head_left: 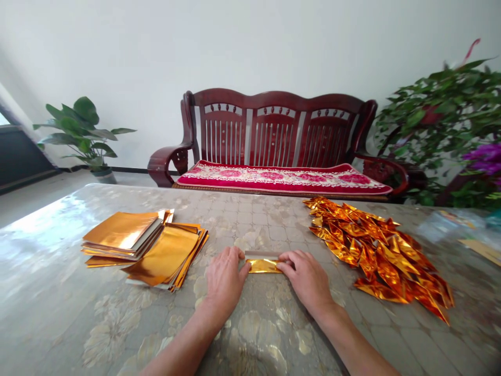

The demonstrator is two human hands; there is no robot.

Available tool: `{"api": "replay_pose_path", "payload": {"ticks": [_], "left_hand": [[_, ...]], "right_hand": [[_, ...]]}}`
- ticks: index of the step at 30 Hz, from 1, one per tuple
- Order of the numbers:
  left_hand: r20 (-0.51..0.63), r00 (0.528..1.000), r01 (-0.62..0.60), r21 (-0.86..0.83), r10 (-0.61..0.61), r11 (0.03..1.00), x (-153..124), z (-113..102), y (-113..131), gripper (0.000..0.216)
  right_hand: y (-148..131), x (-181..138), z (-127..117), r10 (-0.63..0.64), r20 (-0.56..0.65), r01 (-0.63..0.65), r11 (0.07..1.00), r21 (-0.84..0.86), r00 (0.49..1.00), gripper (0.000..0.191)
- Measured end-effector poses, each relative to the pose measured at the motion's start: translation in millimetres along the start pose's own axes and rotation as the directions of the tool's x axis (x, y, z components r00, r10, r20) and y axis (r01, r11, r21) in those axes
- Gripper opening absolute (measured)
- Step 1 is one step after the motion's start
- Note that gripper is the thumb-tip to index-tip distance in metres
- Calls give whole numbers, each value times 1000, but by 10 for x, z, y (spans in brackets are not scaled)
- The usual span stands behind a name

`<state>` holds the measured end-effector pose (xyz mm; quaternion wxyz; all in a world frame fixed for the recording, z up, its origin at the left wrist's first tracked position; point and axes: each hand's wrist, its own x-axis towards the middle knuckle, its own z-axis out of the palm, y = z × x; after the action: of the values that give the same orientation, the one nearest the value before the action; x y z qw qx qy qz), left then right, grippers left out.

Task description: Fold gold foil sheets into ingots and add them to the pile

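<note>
A small sheet of gold foil paper (263, 262), partly folded into a narrow strip, lies on the table (58, 313) between my hands. My left hand (224, 278) presses its left end with curled fingers. Its right end is pinched under the fingers of my right hand (307, 278). To the left lie stacks of flat gold foil sheets (144, 246). On the right is a heap of several folded gold foil pieces (381, 251).
A dark red wooden bench (274, 136) with a red floral cushion stands behind the table. A potted green plant (83, 133) is at the back left. A leafy plant with purple flowers (450, 120) is at the right. Clear plastic wrap (446, 222) lies at the table's right edge.
</note>
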<state>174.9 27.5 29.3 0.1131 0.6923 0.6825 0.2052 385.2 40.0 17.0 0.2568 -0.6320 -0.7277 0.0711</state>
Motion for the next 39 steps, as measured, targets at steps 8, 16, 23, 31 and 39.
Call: {"api": "replay_pose_path", "payload": {"ticks": [8, 16, 23, 31, 39], "left_hand": [[17, 1000, 12, -57, -11, 998, 0, -14, 10, 9], [45, 997, -63, 19, 62, 998, -31, 0, 32, 3], [22, 985, -171, 92, 170, 981, -62, 10, 55, 15], [76, 912, -410, 171, 402, 896, -72, 17, 73, 27], [175, 876, -482, 265, 450, 835, -128, 53, 125, 33]], "right_hand": [[6, -5, 12, -16, -19, 16, 1000, -2, 1000, 5], [-14, 3, -1, 15, -6, -15, 1000, -8, 1000, 8], [-17, -4, 9, 47, -28, -47, 999, -1, 999, 14], [-22, -15, 12, -2, -38, 1, 999, -44, 999, 16], [-22, -19, 3, -82, -29, 79, 994, -72, 996, 15]]}}
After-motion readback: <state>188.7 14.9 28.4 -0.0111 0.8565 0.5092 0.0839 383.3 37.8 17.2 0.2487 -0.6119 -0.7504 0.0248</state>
